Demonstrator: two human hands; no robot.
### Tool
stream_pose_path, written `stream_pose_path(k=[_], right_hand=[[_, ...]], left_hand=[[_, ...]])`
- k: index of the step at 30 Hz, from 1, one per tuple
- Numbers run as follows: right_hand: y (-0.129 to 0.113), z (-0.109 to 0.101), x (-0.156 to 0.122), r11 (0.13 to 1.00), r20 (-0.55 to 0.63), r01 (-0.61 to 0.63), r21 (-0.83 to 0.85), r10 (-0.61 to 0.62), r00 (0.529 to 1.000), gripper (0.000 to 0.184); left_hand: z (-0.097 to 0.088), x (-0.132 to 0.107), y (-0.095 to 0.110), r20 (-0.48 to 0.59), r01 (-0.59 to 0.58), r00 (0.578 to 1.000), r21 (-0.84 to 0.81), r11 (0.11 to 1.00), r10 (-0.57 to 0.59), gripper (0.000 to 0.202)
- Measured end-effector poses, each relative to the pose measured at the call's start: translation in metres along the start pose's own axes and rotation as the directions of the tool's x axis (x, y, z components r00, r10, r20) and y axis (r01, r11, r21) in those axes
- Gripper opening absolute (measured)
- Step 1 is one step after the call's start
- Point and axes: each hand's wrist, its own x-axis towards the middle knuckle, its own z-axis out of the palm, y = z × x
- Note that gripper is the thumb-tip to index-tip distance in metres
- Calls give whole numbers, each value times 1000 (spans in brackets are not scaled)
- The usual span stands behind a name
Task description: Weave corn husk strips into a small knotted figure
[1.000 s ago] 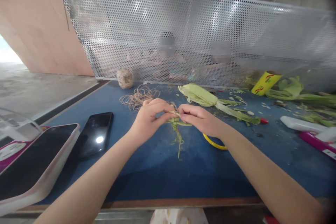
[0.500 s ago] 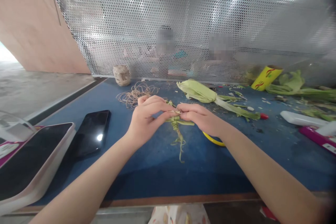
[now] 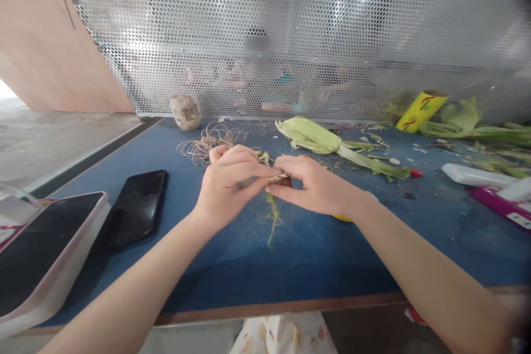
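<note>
My left hand and my right hand meet over the middle of the blue table. Both pinch a small braided strip of green corn husk, whose tail hangs down to the table between them. The fingertips of the two hands touch at the top of the braid. A corn cob in its green husk lies just beyond my right hand. A loose tangle of brown twine lies beyond my left hand, and a twine ball stands behind it.
A black phone and a pink-edged tablet lie at the left. A yellow tube, husk leaves and white and magenta items lie at the right. A perforated metal screen closes the back, with people behind it.
The view has tilted down slightly. My hands have drawn closer together on the braid, and my right hand now covers most of the yellow ring beneath it.
</note>
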Motion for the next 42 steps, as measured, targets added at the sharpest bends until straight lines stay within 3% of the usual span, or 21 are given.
stream_pose_path(k=[6,9,16,19,25,30,36,39,42], right_hand=[[4,0,1,997,10,76,-26,-75,997,19],[4,0,0,992,9,125,-21,-125,992,18],[4,0,-1,993,10,121,0,-121,993,23],[4,0,-1,992,2,112,-51,-112,994,26],[0,6,-2,962,-142,-2,-274,-38,989,21],[-6,13,-5,925,-295,-73,-373,-44,954,20],[-9,21,-9,838,-408,-91,-537,-164,898,18],[-7,25,-13,768,-470,-115,-630,-259,844,16],[-7,26,-15,725,-484,-131,-676,-302,821,16]], left_hand=[[-2,1,2,-19,18,1000,47,999,-17,8],[-3,1,3,50,12,999,-11,1000,-11,10],[-3,1,1,48,-4,999,-68,998,7,9],[-3,1,2,61,-12,998,-7,1000,13,11],[-3,3,-2,16,-35,999,176,984,33,8],[-2,4,0,-8,5,1000,297,955,-3,7],[1,5,4,-86,147,988,251,957,-129,8],[2,4,4,-112,230,970,134,964,-216,6],[5,2,3,-126,361,923,-52,931,-365,8]])
